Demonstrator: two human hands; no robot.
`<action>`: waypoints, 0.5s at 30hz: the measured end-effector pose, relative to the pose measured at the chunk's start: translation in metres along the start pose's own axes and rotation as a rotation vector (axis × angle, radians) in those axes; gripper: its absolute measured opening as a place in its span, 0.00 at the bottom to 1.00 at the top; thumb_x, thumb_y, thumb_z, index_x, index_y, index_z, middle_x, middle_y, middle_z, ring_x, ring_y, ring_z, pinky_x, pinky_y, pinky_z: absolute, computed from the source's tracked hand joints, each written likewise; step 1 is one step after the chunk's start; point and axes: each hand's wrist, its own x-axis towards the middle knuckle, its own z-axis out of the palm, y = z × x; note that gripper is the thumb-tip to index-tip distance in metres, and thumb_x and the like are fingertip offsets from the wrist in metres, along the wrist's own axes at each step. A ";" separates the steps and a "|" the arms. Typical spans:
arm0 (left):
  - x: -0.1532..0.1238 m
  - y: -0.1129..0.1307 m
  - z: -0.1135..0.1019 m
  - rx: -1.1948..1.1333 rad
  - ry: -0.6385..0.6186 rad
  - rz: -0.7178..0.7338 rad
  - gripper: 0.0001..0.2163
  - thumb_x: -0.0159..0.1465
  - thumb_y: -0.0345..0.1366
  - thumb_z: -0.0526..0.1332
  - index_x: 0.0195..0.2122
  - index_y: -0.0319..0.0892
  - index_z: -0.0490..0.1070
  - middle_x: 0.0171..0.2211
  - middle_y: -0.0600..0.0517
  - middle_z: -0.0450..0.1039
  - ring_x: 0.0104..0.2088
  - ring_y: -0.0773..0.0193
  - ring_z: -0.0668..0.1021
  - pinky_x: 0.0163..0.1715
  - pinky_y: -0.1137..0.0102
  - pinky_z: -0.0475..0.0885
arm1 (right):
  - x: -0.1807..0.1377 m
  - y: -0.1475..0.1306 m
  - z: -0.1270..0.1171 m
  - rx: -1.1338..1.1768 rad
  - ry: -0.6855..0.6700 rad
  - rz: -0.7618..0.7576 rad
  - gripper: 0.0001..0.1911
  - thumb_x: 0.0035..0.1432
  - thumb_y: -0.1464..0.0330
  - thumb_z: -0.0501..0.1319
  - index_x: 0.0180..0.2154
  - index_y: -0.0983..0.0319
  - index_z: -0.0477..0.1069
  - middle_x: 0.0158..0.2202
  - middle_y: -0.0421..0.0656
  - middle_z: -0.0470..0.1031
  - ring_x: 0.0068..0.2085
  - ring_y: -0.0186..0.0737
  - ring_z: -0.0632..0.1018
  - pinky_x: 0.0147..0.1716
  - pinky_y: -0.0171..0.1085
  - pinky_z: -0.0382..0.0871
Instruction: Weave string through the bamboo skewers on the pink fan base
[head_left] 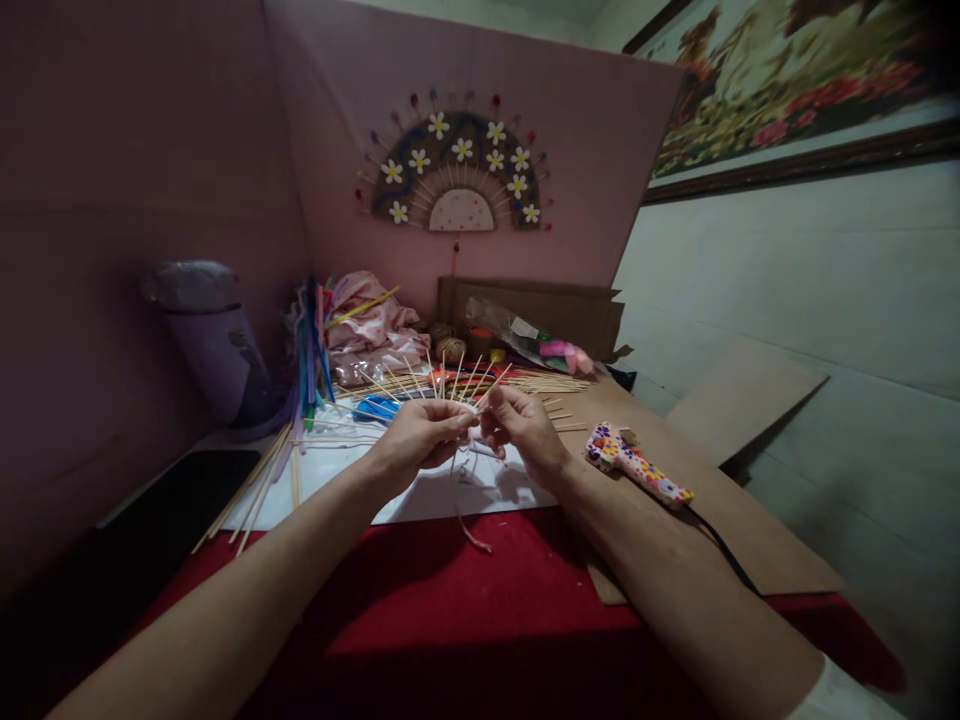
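My left hand (431, 432) and my right hand (521, 428) meet over the table, fingertips pinched close together. A pale twine (455, 495) runs between them, and its loose end hangs down in front of the red cloth. Behind my fingers, thin wooden sticks (456, 378) spread upward like a fan. Their lower ends are hidden by my hands, so I cannot tell whether they are held or resting. Beneath lies a white sheet (420, 508), with a blue item (375, 408) left of the sticks.
A flower-patterned glue gun (637, 465) with a black cord lies on cardboard (720, 500) at right. Loose sticks (262, 490) lie at left, near colourful strips (307, 350) and a purple bin (221, 350). A decorated fan (461, 165) hangs on the pink board behind.
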 end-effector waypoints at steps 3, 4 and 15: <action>0.000 -0.001 0.002 0.074 0.013 0.026 0.11 0.53 0.40 0.64 0.28 0.36 0.70 0.16 0.55 0.65 0.12 0.79 0.56 0.12 0.78 0.44 | 0.000 0.001 0.000 -0.013 0.000 -0.035 0.20 0.52 0.53 0.60 0.24 0.62 0.61 0.16 0.33 0.63 0.13 0.25 0.61 0.10 0.27 0.52; 0.001 -0.001 0.003 0.131 0.017 0.049 0.10 0.54 0.40 0.63 0.28 0.36 0.70 0.15 0.56 0.63 0.12 0.78 0.56 0.12 0.78 0.45 | 0.000 0.001 0.000 -0.025 0.005 -0.046 0.20 0.52 0.53 0.60 0.23 0.62 0.61 0.15 0.33 0.62 0.13 0.25 0.60 0.10 0.27 0.51; 0.006 -0.008 0.001 0.798 0.021 0.535 0.08 0.56 0.30 0.56 0.26 0.37 0.73 0.23 0.53 0.70 0.24 0.71 0.68 0.24 0.75 0.62 | 0.001 0.005 0.001 -0.117 0.067 -0.034 0.20 0.53 0.54 0.60 0.21 0.62 0.61 0.13 0.33 0.63 0.11 0.25 0.62 0.08 0.27 0.53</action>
